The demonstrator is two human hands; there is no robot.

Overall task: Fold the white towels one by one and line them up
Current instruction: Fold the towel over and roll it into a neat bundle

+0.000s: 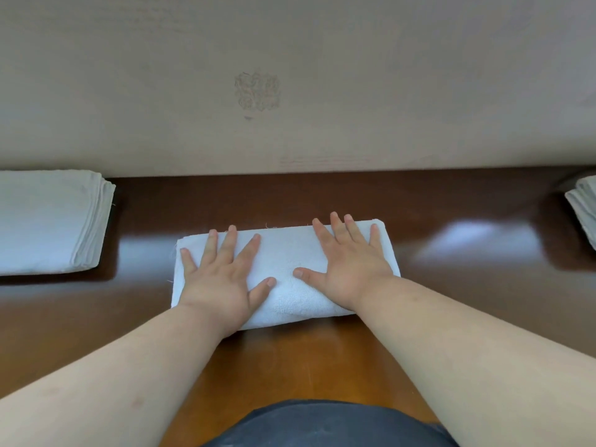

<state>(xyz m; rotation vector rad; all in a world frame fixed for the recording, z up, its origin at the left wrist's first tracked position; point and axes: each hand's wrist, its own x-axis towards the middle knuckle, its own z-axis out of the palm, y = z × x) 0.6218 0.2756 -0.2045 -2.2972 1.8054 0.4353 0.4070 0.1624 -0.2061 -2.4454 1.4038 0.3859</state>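
Both the left hand (222, 279) and right hand (348, 269) press flat, fingers spread, on a folded white terry towel (283, 272) lying on the glossy brown wooden table (451, 221).

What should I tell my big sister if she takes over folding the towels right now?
Left hand: flat, fingers spread, pressing the left half of the folded towel.
Right hand: flat, pressing the right half of it.
The towel lies on the brown table, in the middle, in front of the person.
A stack of white towels sits at the far left; another stack shows at the right edge.
Done: this towel looks folded.
Left: probably set it in line, then fold the next. Which stack is the finished one, I cannot tell.
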